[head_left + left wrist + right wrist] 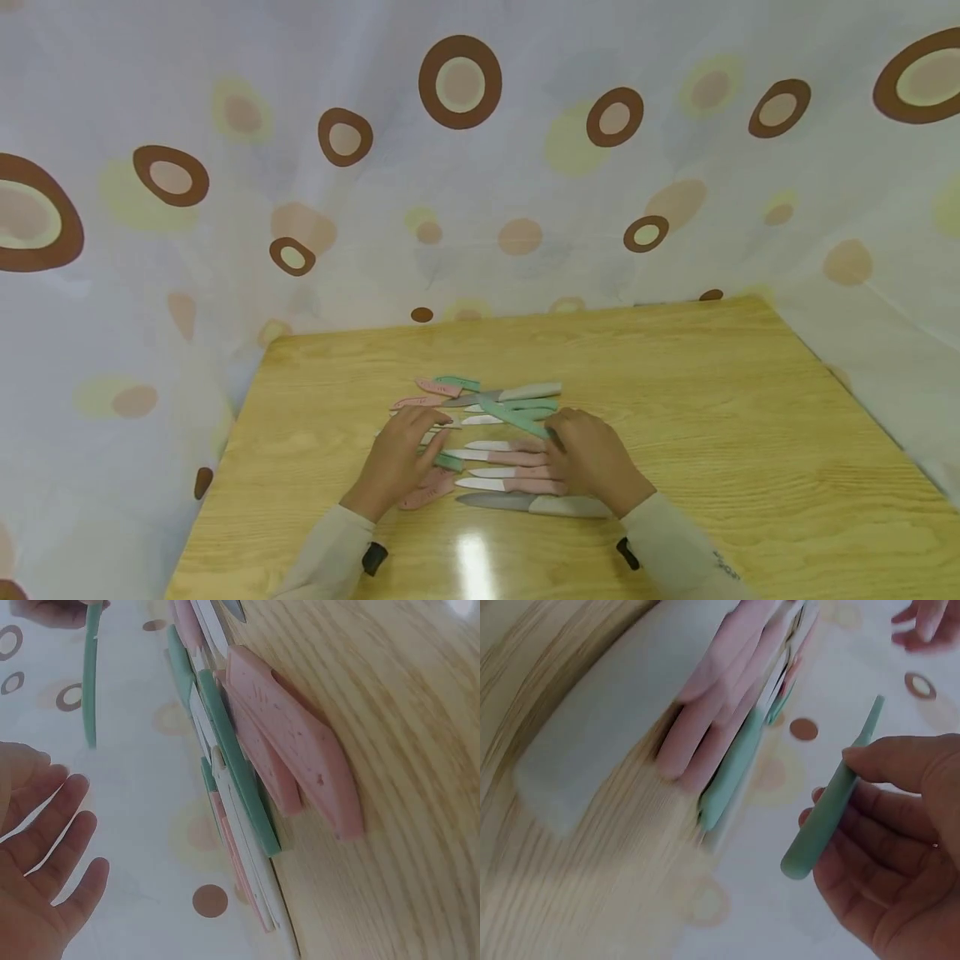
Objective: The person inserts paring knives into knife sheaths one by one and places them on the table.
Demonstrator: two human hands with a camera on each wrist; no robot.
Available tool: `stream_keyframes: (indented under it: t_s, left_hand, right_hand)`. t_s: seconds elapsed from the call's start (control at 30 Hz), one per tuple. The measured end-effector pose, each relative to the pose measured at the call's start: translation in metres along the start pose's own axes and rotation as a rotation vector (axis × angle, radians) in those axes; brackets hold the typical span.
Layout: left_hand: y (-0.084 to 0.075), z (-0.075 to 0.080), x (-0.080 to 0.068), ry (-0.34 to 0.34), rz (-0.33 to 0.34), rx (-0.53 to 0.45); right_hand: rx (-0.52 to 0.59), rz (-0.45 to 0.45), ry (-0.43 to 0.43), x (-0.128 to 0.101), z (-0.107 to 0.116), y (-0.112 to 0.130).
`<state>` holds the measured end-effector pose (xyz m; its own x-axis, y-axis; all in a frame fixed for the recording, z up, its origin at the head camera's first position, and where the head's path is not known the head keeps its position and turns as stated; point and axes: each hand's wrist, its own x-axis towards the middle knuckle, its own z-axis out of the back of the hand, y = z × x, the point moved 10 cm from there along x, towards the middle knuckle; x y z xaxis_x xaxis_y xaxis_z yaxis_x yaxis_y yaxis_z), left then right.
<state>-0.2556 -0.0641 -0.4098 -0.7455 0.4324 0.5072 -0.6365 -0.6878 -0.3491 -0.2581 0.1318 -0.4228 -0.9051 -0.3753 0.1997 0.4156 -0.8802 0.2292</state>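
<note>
Nearest the near edge of the wooden table (712, 400): a grey knife (525, 502) lying flat, handle toward the right. Just beyond it, two pink-handled knives (517, 471) with white blades, side by side. On these, the right hand (592, 462), fingers and thumb pinched round a green knife sheath (513, 417) held slanted above the pile; same grip plain in the right wrist view, sheath (832, 802) between thumb and fingertips. Left of the pile, the left hand (397, 458), fingers straight and spread, palm down, hovering over pink sheaths (427, 492) and holding nothing; open palm (45, 855) clear in the left wrist view, apart from the stacked pink sheaths (292, 742). Farther back, near the table's middle, more green and pink sheaths and a grey-handled knife (525, 391). Behind the far edge, a spotted curtain (480, 167).
</note>
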Motion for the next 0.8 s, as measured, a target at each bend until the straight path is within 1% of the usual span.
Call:
stream_keyframes:
  t_s: [0.13, 0.23, 0.3, 0.4, 0.5, 0.57, 0.7, 0.8]
  left_hand:
    - [0.004, -0.003, -0.004, 0.008, 0.023, -0.020]
    - [0.005, -0.005, -0.006, 0.020, 0.024, -0.038]
    - [0.005, -0.005, -0.007, 0.025, 0.020, -0.040]
    - [0.005, -0.007, -0.007, 0.032, 0.017, -0.040]
    - [0.004, -0.007, -0.007, 0.037, 0.014, -0.036]
    - [0.003, -0.008, -0.007, 0.044, 0.012, -0.033]
    - [0.002, -0.010, -0.008, 0.063, 0.009, -0.030]
    - [0.002, -0.010, -0.009, 0.053, 0.002, -0.041]
  right_hand:
    - [0.079, -0.176, 0.000, -0.005, 0.002, -0.041]
    - [0.143, -0.313, 0.023, -0.011, -0.001, -0.070]
    - [0.174, -0.391, 0.051, -0.015, -0.007, -0.084]
    - [0.230, -0.481, 0.081, -0.019, -0.015, -0.099]
    - [0.270, -0.538, 0.070, -0.019, -0.022, -0.109]
    - [0.290, -0.558, 0.056, -0.019, -0.025, -0.113]
    - [0.304, -0.565, 0.034, -0.013, -0.032, -0.115]
    - [0.306, -0.568, 0.042, -0.008, -0.037, -0.113]
